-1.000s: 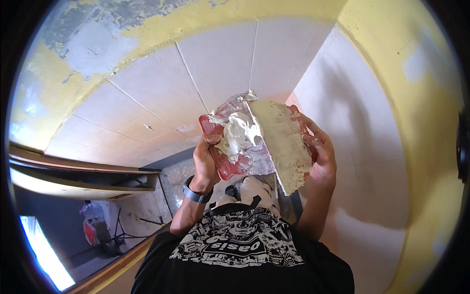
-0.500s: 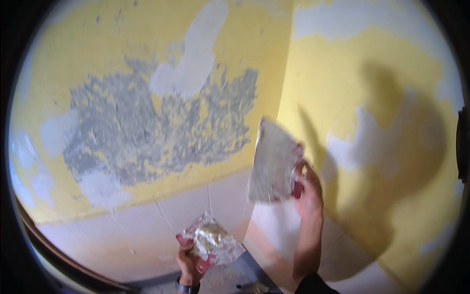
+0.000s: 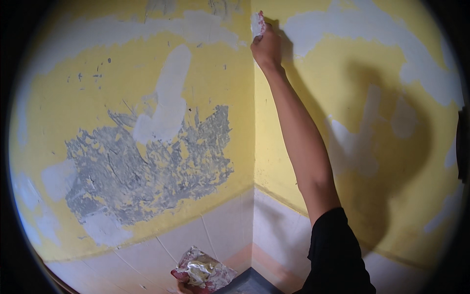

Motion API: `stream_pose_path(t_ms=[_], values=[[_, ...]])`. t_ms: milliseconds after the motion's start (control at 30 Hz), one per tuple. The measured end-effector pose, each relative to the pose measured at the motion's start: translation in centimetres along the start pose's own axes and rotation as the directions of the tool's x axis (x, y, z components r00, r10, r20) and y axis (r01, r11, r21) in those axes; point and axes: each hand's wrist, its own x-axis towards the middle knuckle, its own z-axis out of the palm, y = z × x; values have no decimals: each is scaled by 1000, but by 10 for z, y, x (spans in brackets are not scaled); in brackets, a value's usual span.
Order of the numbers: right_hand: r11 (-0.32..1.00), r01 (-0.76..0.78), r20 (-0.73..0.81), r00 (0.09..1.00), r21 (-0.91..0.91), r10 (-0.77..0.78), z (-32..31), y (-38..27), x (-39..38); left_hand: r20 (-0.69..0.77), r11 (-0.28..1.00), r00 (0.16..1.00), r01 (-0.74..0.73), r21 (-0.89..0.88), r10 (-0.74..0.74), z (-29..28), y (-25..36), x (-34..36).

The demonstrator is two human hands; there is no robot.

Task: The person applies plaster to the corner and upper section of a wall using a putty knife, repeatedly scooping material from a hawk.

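Observation:
My right hand [image 3: 267, 47] is stretched up high to the corner where two yellow walls meet. It grips a putty spreader [image 3: 257, 24], reddish with pale filler on it, held at the wall by the corner; the hand covers part of it. Low in the picture, my left hand [image 3: 184, 289] holds a second putty spreader [image 3: 215, 281], red and smeared with white filler. A wet lump of filler [image 3: 200, 272] sits on its face. Only a bit of the left hand shows above the lower edge.
The left wall has a large grey scraped patch [image 3: 147, 171] and a smooth white filled patch [image 3: 169, 98]. More white filler [image 3: 313, 29] crosses the right wall. Pale tiles [image 3: 225, 220] line the lower walls. A dark-edged surface [image 3: 249, 284] juts in at the bottom.
My right hand has gone up from mid-height to the upper corner with its spreader. The view has tilted upward, and my left hand now sits lower in it, still holding its spreader.

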Motion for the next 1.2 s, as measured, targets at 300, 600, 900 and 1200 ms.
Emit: stream_pose_path(t_ms=[300, 600, 900, 1200], values=[[978, 174, 196, 969, -113, -150, 50, -4, -20, -10, 987, 999, 42, -152, -44, -46, -20, 11], [984, 178, -54, 982, -23, -180, 34, 6, 48, 374, 831, 921, 290, -475, -108, -134, -42, 46], [916, 372, 226, 889, 152, -399, 40, -17, -66, -80, 986, 996, -40, -162, 27, -72, -25, 7], [976, 216, -12, 976, 29, -216, 38, -3, 21, 1, 978, 999, 52, -200, -53, -62, -23, 16]])
